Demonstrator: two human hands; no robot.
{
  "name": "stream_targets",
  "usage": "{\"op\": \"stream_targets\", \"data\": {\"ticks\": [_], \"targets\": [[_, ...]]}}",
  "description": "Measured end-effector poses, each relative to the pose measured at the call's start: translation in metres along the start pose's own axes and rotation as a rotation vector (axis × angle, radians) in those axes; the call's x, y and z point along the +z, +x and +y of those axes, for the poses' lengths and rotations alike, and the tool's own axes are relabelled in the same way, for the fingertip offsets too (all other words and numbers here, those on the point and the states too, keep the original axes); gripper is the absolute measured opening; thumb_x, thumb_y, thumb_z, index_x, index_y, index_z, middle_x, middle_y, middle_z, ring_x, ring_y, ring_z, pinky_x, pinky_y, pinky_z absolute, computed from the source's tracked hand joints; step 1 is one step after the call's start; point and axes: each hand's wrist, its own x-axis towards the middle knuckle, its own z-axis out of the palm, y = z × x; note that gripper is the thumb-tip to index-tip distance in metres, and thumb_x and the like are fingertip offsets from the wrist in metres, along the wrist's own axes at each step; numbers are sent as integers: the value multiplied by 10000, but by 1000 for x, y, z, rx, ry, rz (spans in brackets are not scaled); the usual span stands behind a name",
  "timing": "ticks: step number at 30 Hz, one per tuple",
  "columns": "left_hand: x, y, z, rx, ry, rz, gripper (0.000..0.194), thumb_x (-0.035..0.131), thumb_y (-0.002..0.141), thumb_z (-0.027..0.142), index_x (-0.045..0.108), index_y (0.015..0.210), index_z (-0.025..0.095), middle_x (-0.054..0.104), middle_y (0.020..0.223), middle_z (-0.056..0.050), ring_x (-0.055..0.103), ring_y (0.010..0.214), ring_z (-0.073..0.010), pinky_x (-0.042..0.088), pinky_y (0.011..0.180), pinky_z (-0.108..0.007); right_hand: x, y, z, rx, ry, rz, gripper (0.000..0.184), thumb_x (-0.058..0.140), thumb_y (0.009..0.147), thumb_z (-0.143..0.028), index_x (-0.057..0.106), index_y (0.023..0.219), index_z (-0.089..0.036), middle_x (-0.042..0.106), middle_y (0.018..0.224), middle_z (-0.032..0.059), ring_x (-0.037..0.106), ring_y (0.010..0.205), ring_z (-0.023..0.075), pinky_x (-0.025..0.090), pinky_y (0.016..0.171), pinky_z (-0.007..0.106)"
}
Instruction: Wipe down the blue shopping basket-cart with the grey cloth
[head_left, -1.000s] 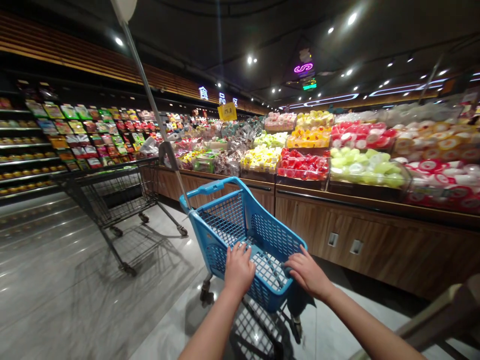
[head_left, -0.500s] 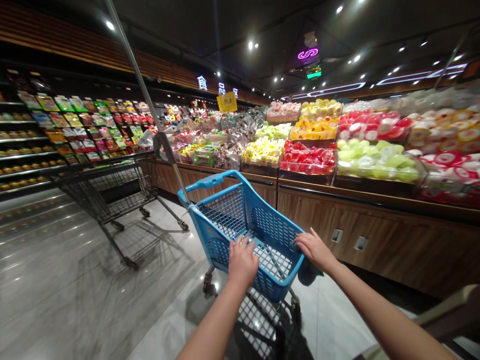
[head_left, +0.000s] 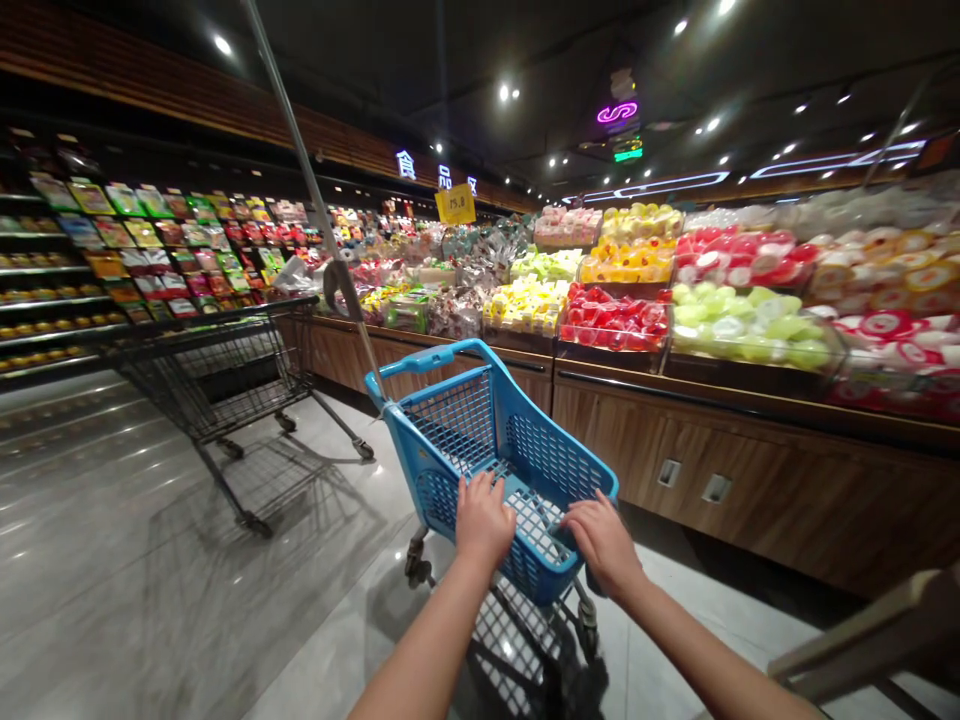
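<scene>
A small blue plastic shopping cart stands in front of me on metal legs with casters, its lattice basket holding nothing that I can see. My left hand lies over the left near rim, fingers curled across the edge into the basket. Over the rim at the near right corner, my right hand has its fingers bent inward; its palm and thumb are mostly hidden. A thin grey pole rises from the cart's handle at the far left.
On the left stands a black wire shopping cart on wheels. A wood-fronted display counter heaped with wrapped sweets runs along the far and right sides. Shelves of packets line the left wall. A pale, blurred object juts in at lower right.
My right hand has shifted left along the rim, from the outer right corner to the near end. My left hand stays on the rim. The view has moved slightly.
</scene>
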Motion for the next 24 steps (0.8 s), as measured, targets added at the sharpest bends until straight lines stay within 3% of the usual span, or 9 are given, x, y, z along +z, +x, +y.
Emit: {"op": "stream_targets", "data": {"ticks": [4,7,13,24], "targets": [[-3,-1,-3,13,-14,-4,437,472,797,166,656,1193,154,614,1310,-110,473,1277,-272,201,1167,-504,12,-17,-35,-58,62,25,314,335,989,-278,648,1018,-277,693,1018,26,570,1120,221,235,1140,546],[-6,-4,-6,25,-28,-3,442,476,793,156,657,1196,162,610,1315,-104,468,1283,-271,206,1170,-504,13,-24,-42,-124,36,-26,264,400,970,-304,630,1096,-280,688,1076,35,525,1193,249,195,1146,581],[-10,-10,-7,46,-64,-17,445,474,795,148,655,1200,188,608,1319,-81,446,1303,-268,197,1174,-519,2,-27,-19,-272,-50,-124,309,484,941,-382,591,1201,-255,672,1133,63,523,1191,265,131,1155,608],[-16,-18,-5,7,-124,-60,439,467,780,140,681,1158,206,610,1320,-63,389,1345,-296,165,1170,-557,-27,-12,31,-223,-68,-196,298,410,974,-370,604,1155,-236,667,1088,59,577,1085,214,203,1166,528]]}}
